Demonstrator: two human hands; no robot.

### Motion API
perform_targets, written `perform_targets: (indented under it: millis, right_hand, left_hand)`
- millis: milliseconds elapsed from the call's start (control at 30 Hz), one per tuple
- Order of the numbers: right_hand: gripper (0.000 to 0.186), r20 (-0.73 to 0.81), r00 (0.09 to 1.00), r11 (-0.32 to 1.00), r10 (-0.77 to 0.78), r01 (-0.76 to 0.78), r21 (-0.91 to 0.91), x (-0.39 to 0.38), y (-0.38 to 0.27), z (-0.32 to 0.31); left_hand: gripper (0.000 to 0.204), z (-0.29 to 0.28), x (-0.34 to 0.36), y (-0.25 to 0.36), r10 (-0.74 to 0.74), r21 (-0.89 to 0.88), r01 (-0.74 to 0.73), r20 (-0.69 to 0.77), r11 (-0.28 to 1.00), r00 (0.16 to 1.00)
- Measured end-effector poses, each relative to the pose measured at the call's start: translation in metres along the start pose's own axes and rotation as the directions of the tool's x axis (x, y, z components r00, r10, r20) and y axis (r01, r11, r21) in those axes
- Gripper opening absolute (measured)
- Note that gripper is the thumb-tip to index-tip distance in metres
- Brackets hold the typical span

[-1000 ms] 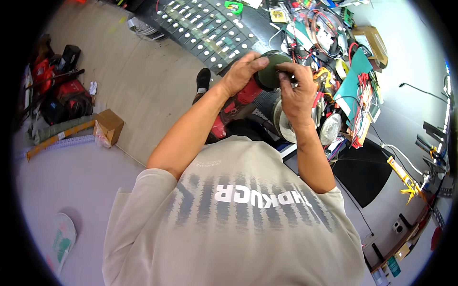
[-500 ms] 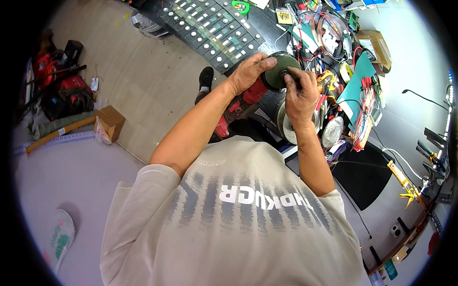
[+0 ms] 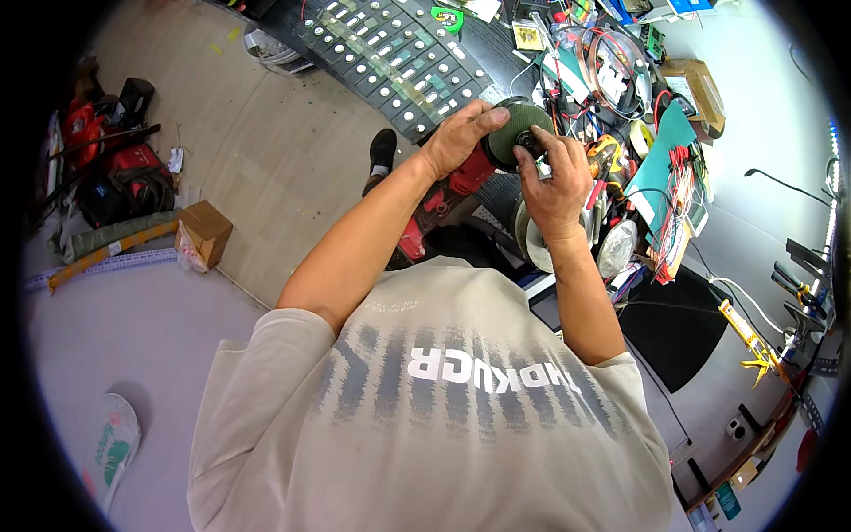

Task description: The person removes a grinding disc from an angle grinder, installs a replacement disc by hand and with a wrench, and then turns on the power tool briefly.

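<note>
Clutter of wires and tools covers the workbench point(image 3: 753, 106) above a beige floor point(image 3: 222, 160). Left hand point(image 3: 461, 137) grips the red grinder point(image 3: 443, 199); right hand point(image 3: 554, 177) pinches its dark disc point(image 3: 514, 124).

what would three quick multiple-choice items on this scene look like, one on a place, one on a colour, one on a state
1. Where is the cardboard box?
A on the floor
B on the bench
C in a hand

2. What colour is the tool body under the disc?
A blue
B red
C yellow

3. How is the dark round disc held?
A lying untouched
B by one hand
C by both hands

Key: 1 A, it sits on the tan floor. 2 B, its casing shows red. 3 C, left hand grips its rim, right hand fingers its centre.
</note>
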State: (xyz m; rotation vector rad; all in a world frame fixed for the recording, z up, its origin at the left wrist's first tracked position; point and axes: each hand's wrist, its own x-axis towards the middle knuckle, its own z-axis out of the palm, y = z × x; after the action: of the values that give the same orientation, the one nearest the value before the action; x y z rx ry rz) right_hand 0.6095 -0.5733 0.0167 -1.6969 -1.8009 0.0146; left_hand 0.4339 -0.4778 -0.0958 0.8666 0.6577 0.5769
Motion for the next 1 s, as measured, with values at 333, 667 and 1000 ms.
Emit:
perform_targets:
  millis: [333,667,1000]
  right_hand:
    - [0.031,0.02,0.998,0.998,-0.055,0.055,-0.001,0.009,0.008,0.009]
    - [0.025,0.05,0.996,0.995,0.068,-0.071,0.073,0.009,0.003,0.012]
    - [0.036,0.127,0.992,0.998,-0.011,0.004,0.06,0.016,0.011,0.0]
  left_hand:
    - [0.06,0.003,-0.002,0.004,0.016,-0.167,-0.023,-0.042,0.986,0.999]
    - [0.057,-0.003,0.002,0.003,0.002,-0.204,0.001,0.014,0.979,1.0]
    - [0.055,0.001,-0.001,0.014,-0.01,-0.152,0.008,-0.013,0.988,1.0]
